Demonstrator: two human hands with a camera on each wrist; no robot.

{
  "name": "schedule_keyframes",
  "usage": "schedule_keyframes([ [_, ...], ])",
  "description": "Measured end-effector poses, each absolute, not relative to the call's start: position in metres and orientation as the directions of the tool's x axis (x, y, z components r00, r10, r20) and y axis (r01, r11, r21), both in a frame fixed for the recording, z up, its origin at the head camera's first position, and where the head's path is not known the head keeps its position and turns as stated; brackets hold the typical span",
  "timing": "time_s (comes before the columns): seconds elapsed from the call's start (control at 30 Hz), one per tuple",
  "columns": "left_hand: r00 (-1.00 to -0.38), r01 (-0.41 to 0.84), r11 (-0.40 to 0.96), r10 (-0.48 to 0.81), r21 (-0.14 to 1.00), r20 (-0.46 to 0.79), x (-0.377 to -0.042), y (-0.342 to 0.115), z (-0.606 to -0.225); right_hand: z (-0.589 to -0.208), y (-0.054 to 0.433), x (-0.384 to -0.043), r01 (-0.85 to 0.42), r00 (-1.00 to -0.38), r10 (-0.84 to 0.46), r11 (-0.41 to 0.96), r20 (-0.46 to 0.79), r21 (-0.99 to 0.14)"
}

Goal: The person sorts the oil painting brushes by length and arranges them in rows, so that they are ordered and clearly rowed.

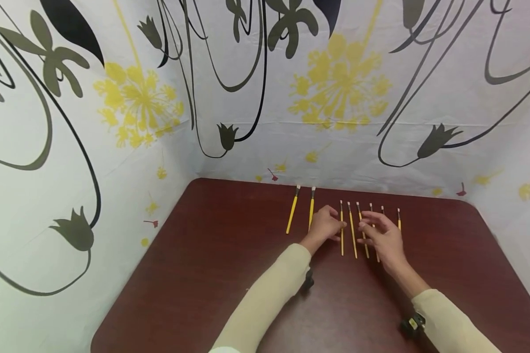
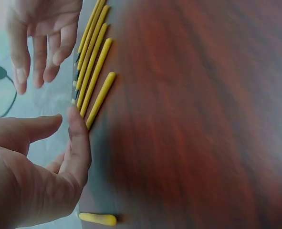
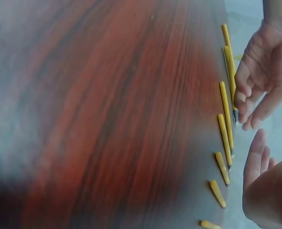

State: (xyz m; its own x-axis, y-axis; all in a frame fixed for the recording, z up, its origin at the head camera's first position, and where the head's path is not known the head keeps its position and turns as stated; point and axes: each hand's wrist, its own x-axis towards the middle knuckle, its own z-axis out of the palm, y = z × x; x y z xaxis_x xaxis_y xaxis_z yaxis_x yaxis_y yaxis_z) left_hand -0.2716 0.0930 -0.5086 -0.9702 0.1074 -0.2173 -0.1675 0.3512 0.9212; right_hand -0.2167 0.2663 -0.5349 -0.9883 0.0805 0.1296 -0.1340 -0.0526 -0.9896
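Observation:
Yellow-handled paintbrushes lie on the dark red-brown table, bristles toward the far edge. My left hand is over the row, its fingertips beside a thin paintbrush. In the left wrist view its thumb stands apart from the fingers, and the index finger is close to a brush handle; whether it touches is unclear. To the right, my right hand hovers over several thin brushes, partly covering them. Its fingers are loosely bent with nothing between them, as the right wrist view shows the hand beside the handles.
Two larger paintbrushes lie left of the thin ones, the outer brush fully visible, the other brush partly behind my left hand. A patterned white cloth with yellow and grey flowers hangs behind the table.

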Motion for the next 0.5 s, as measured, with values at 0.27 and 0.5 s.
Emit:
schedule_keyframes([
  [0.27, -0.964, -0.228, 0.381, 0.039, 0.896, -0.262, -0.291, 0.107, -0.518, -0.531, 0.267, -0.219, -0.158, -0.980, 0.117, 0.047, 0.162, -0.986],
  [0.5, -0.978, -0.177, 0.554, -0.005, 0.813, -0.210, -0.298, 0.119, -0.529, -0.534, 0.268, -0.222, -0.172, -0.976, 0.129, 0.056, 0.178, -0.984],
])
